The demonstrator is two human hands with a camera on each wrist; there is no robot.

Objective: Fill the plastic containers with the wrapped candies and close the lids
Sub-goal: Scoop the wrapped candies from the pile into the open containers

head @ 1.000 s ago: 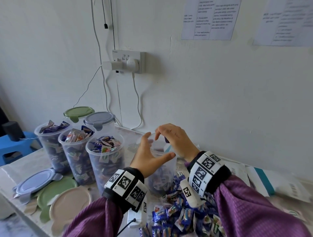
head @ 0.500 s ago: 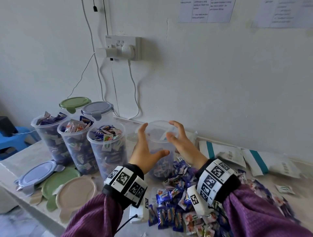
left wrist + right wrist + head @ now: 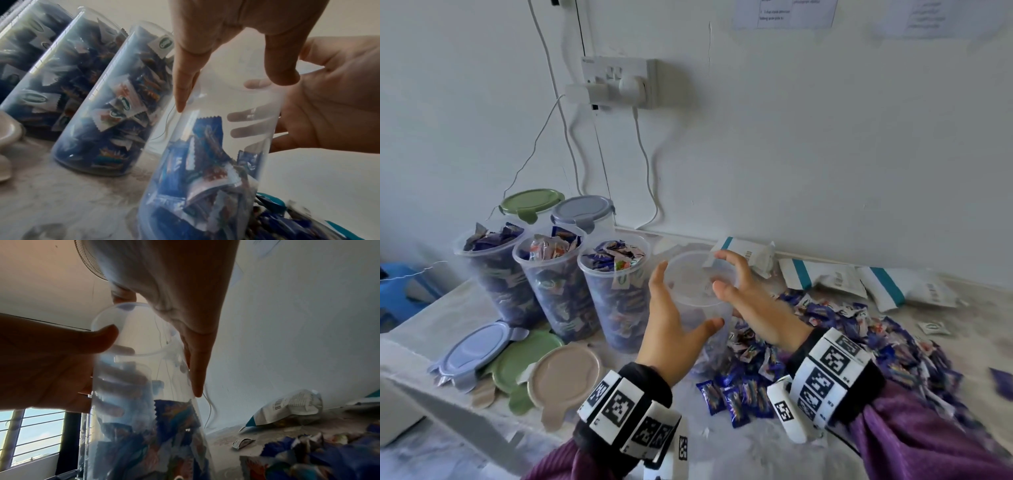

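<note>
Nearest the person, loose wrapped candies [image 3: 736, 397] lie scattered on the worktop [image 3: 756, 448], with 3 unused lids [image 3: 565, 373] off to the left. Just beyond, both hands bracket the clear container [image 3: 700, 298], which stands on the worktop partly filled. The left hand [image 3: 671, 329] wraps its side, thumb across the front wall and fingers [image 3: 248, 116] pressed flat behind. The right hand [image 3: 743, 301] arches over the rim, fingers spread and holding nothing. Further back stand 3 heaped open containers [image 3: 616, 291] and 2 lidded ones [image 3: 582, 212] by the wall. The container is tall, light and only part full, so I judge a careless nudge from either hand could tip it into its neighbours or spill candies.
</note>
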